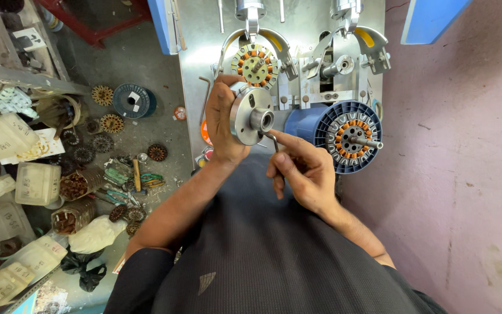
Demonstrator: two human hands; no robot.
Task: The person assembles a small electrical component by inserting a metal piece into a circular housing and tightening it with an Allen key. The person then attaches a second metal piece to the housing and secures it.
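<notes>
My left hand (pixel 222 122) grips a round silver metal disc with a central hub (pixel 252 115), held just below a copper-wound stator (pixel 255 64) mounted on the winding machine (pixel 297 35). My right hand (pixel 300 168) pinches a small bent metal key (pixel 274 141) whose tip touches the disc's hub. To the right, a blue finned spool (pixel 321 125) lies on its side with a wound stator and shaft (pixel 352 136) in its open end. The machine's second station (pixel 338 65) carries a bare spindle.
On the floor at left lie several loose stators (pixel 103 96), a blue wire reel (pixel 133 100), plastic containers (pixel 36 183) and small tools (pixel 137 177). A pink wall (pixel 466 174) runs along the right. A red frame (pixel 88 26) stands at the back left.
</notes>
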